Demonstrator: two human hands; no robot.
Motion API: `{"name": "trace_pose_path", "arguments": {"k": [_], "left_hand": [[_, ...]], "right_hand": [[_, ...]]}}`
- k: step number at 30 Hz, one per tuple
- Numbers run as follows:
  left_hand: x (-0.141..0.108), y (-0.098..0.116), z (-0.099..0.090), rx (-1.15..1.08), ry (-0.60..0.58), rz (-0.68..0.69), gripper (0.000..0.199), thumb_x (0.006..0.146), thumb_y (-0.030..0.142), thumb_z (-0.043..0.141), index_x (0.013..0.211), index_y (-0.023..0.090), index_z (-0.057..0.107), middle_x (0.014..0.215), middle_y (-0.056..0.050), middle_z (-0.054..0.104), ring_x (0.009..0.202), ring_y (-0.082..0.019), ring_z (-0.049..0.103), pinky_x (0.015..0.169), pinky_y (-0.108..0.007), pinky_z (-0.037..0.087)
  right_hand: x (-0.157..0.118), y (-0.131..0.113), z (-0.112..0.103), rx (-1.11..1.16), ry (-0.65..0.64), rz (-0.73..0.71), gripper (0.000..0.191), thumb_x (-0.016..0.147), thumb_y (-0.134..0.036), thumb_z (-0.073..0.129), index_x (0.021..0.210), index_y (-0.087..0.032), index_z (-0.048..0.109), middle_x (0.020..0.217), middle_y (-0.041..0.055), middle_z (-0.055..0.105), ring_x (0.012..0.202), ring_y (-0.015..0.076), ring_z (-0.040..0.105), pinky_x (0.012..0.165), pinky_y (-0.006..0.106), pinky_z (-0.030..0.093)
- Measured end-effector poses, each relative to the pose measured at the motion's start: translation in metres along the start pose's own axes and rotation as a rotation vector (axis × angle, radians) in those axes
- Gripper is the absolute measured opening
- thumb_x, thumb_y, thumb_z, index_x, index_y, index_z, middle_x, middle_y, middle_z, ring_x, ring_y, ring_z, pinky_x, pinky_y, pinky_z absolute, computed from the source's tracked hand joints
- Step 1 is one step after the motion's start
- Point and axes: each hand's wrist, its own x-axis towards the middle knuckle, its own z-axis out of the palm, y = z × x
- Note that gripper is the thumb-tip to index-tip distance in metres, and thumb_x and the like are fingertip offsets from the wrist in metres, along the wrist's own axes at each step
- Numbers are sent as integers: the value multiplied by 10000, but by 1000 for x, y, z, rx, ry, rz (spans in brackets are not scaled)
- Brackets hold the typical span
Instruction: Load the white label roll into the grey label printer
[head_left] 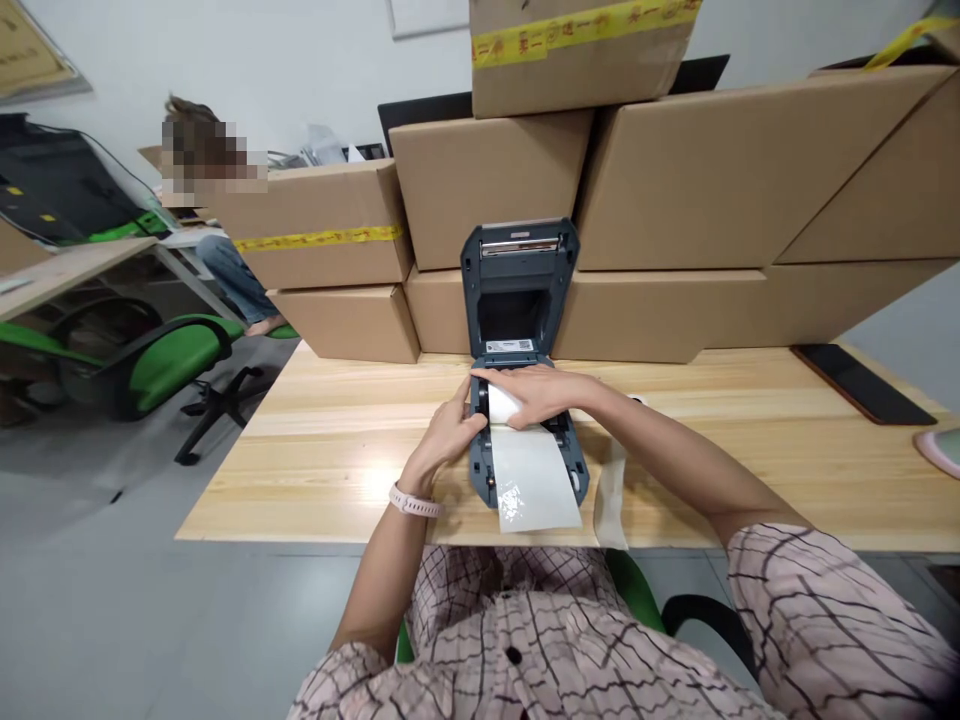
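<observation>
A dark grey label printer stands on the wooden table with its lid raised. Inside its bay lies a roll of white labels, and a blank strip runs from it over the printer's front. My right hand lies across the roll, fingers reaching to the left side of the bay and thumb pressed on the paper. At the printer's left edge, my left hand grips the side, its thumb over the rim. The roll is partly hidden under my right hand.
Cardboard boxes are stacked along the back of the table. A loose pale strip lies right of the printer. Farther right is a dark phone-like slab. A person sits beyond the boxes, near a green chair.
</observation>
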Motion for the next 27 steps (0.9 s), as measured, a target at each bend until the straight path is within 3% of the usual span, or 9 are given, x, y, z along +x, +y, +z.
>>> {"name": "trace_pose_path", "arguments": {"k": [4,7,9,12,16,21,27], "left_hand": [[1,-5,2,-33,23,-24,820,780,214,551,1581,153,388,690,44,533,603,-142,440,552,-237,329],[0,-7,3,-84,22,-25,836,788,215,564,1599,154,368,658,50,522,588,-138,444,562,-234,338],[-1,-5,4,-125,7,-13,851,787,199,555,1612,174,350,654,51,532,578,-133,452,567,-229,344],[-2,-1,3,-154,-2,-15,865,774,190,544,1616,195,350,664,52,553,565,-124,444,560,-224,342],[-2,1,3,-166,5,-6,882,764,218,554,1621,186,347,736,32,630,587,-129,453,586,-236,374],[-2,-4,3,-161,13,16,866,768,229,563,1611,196,369,782,24,656,609,-128,464,594,-228,375],[-2,-6,4,-246,1,17,881,764,222,588,1612,152,361,847,-17,694,635,-139,515,632,-246,439]], "right_hand": [[1,8,-11,165,-1,-127,1158,667,-315,801,1658,-197,213,1542,186,550,1286,379,631,1021,472,532],[-33,19,-29,360,98,-325,1082,703,-302,792,1642,-216,263,1605,128,482,1391,323,551,1127,425,478],[-63,32,-39,474,212,-355,1074,723,-316,809,1644,-248,261,1541,98,542,1373,297,564,1143,412,467],[-100,59,-44,619,414,-230,1124,687,-359,884,1636,-301,284,1437,76,614,1301,292,614,1131,434,487],[-115,102,-22,805,571,48,1217,574,-412,972,1612,-330,342,1483,91,591,1335,343,598,1149,501,479],[-95,135,19,971,549,244,1243,539,-373,977,1607,-274,349,1532,121,545,1408,373,526,1210,533,409],[-79,139,47,1125,473,287,1202,570,-337,953,1604,-295,342,1538,102,555,1430,353,513,1208,533,427]]}}
